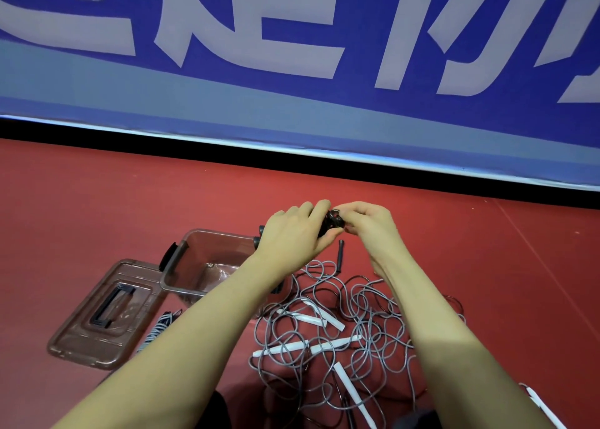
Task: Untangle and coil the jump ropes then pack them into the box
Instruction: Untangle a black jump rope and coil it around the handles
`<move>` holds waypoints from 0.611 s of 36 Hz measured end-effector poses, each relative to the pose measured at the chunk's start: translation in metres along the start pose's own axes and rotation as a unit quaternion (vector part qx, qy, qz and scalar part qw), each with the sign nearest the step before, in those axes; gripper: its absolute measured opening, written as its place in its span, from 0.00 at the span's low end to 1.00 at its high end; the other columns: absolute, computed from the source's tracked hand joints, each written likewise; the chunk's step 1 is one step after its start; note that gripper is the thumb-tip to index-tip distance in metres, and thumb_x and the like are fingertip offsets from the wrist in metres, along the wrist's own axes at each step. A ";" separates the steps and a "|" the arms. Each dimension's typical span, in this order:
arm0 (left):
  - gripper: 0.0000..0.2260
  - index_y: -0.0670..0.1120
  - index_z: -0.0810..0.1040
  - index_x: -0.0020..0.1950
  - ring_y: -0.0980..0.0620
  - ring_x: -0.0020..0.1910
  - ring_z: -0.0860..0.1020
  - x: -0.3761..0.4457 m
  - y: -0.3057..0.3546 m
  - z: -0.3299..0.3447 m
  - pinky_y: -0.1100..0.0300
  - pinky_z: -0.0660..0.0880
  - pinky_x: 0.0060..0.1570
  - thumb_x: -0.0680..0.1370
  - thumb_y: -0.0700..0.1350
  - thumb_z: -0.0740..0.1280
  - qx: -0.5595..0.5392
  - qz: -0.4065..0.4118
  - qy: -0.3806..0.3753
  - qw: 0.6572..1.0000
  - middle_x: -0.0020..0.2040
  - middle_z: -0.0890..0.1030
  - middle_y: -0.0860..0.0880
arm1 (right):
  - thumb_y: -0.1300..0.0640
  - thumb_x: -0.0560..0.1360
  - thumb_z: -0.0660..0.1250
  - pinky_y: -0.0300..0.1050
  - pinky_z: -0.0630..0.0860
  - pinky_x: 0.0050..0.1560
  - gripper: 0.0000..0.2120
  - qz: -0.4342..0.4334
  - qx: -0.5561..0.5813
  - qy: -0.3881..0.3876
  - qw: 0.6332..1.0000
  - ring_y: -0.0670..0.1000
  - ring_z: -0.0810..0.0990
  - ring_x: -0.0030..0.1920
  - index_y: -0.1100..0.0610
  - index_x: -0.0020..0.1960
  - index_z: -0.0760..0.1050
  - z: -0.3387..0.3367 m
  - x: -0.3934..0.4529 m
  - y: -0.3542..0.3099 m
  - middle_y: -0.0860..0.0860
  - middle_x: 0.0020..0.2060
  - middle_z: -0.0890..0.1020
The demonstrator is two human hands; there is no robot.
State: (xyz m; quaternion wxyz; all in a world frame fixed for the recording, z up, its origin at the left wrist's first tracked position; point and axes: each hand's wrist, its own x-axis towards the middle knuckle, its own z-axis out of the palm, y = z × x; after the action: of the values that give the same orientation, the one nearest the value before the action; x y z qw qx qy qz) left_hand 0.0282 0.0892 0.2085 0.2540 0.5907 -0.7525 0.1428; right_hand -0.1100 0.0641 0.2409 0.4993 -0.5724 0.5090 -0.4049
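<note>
A: Black coiled jump rope [332, 222] is up in both hands, held above the red floor [97, 208], just right of and beyond the clear brown box [207, 266].

B: Hand pose?

A: Left hand [293, 234] wraps the bundle, thumb underneath, knuckles up. Right hand [367, 221] pinches at the coil's right side with curled fingertips. Both forearms reach forward and converge.

B: Advice for this step?

A: Judgement: keep the left grip firm so the loops don't spring apart while the right secures the loose end; then lower it into the box, which sits open with its lid [104, 315] lying to the left.

B: Remaining?

A: Grey rope tangle [363, 324] with white handles [328, 344] lies near, untouched. A striped bundle [159, 328] rests by the lid.
</note>
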 end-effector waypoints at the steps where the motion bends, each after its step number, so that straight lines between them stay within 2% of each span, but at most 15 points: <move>1: 0.21 0.46 0.77 0.47 0.47 0.26 0.76 0.000 0.001 0.001 0.62 0.60 0.25 0.75 0.61 0.55 0.015 0.005 0.005 1.000 0.31 0.75 0.50 | 0.69 0.74 0.62 0.40 0.73 0.46 0.11 0.008 -0.009 -0.001 1.000 0.47 0.76 0.41 0.58 0.40 0.79 0.000 0.001 0.000 0.51 0.36 0.81; 5: 0.20 0.45 0.75 0.41 0.46 0.24 0.74 0.001 0.001 0.006 0.61 0.64 0.23 0.73 0.61 0.56 0.040 0.013 0.016 0.999 0.29 0.72 0.49 | 0.69 0.72 0.64 0.38 0.72 0.43 0.10 0.032 -0.043 0.006 0.999 0.46 0.76 0.37 0.57 0.37 0.77 -0.001 0.002 0.002 0.50 0.34 0.79; 8: 0.22 0.44 0.73 0.43 0.44 0.24 0.74 0.000 -0.002 0.007 0.61 0.62 0.23 0.72 0.62 0.57 0.036 0.015 -0.005 0.999 0.29 0.72 0.47 | 0.67 0.74 0.64 0.37 0.68 0.39 0.08 -0.011 -0.146 0.024 0.989 0.48 0.75 0.40 0.56 0.40 0.75 0.002 0.002 0.005 0.49 0.36 0.78; 10: 0.24 0.43 0.73 0.50 0.42 0.31 0.77 -0.001 0.001 0.002 0.58 0.62 0.27 0.74 0.64 0.58 0.025 0.018 -0.039 0.999 0.35 0.75 0.46 | 0.66 0.75 0.63 0.38 0.64 0.41 0.07 -0.061 -0.229 0.048 0.970 0.50 0.75 0.43 0.55 0.43 0.73 0.005 0.000 0.007 0.50 0.40 0.78; 12: 0.24 0.44 0.69 0.59 0.42 0.43 0.79 -0.002 0.003 0.000 0.56 0.64 0.33 0.76 0.64 0.57 0.020 -0.001 -0.076 0.997 0.46 0.77 0.46 | 0.66 0.75 0.62 0.38 0.63 0.41 0.07 -0.106 -0.257 0.068 0.958 0.52 0.74 0.44 0.55 0.43 0.72 0.007 -0.001 0.008 0.52 0.42 0.78; 14: 0.23 0.46 0.66 0.60 0.43 0.47 0.78 -0.003 0.005 -0.001 0.56 0.64 0.34 0.77 0.63 0.57 0.015 -0.013 -0.073 0.997 0.49 0.76 0.47 | 0.64 0.77 0.60 0.43 0.67 0.43 0.07 -0.136 -0.273 0.076 0.949 0.53 0.75 0.44 0.53 0.45 0.70 0.009 -0.004 0.007 0.53 0.43 0.78; 17: 0.20 0.45 0.68 0.58 0.42 0.43 0.78 -0.001 0.008 -0.003 0.56 0.64 0.33 0.78 0.61 0.58 0.000 -0.025 -0.061 0.998 0.46 0.76 0.47 | 0.61 0.79 0.58 0.51 0.74 0.42 0.03 -0.172 -0.315 0.096 0.928 0.56 0.76 0.44 0.56 0.49 0.71 0.009 -0.011 0.005 0.53 0.43 0.79; 20: 0.19 0.43 0.72 0.49 0.41 0.29 0.77 -0.001 0.010 -0.003 0.59 0.60 0.25 0.74 0.60 0.59 -0.016 -0.013 -0.030 0.999 0.35 0.76 0.47 | 0.59 0.80 0.57 0.52 0.73 0.41 0.05 -0.188 -0.327 0.124 0.918 0.59 0.76 0.43 0.58 0.53 0.71 0.010 -0.016 0.002 0.53 0.43 0.79; 22: 0.20 0.44 0.73 0.42 0.45 0.21 0.73 -0.002 0.012 -0.004 0.64 0.55 0.21 0.72 0.60 0.56 -0.009 -0.009 -0.012 1.000 0.28 0.73 0.50 | 0.58 0.80 0.57 0.53 0.74 0.46 0.08 -0.161 -0.293 0.135 0.933 0.61 0.77 0.46 0.59 0.55 0.72 0.011 -0.018 -0.003 0.52 0.41 0.76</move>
State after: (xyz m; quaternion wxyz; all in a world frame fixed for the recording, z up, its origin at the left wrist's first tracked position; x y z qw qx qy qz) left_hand 0.0178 0.0958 0.2116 0.2514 0.5970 -0.7513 0.1265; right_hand -0.1016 0.0833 0.2423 0.1638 -0.7078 0.5686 -0.3859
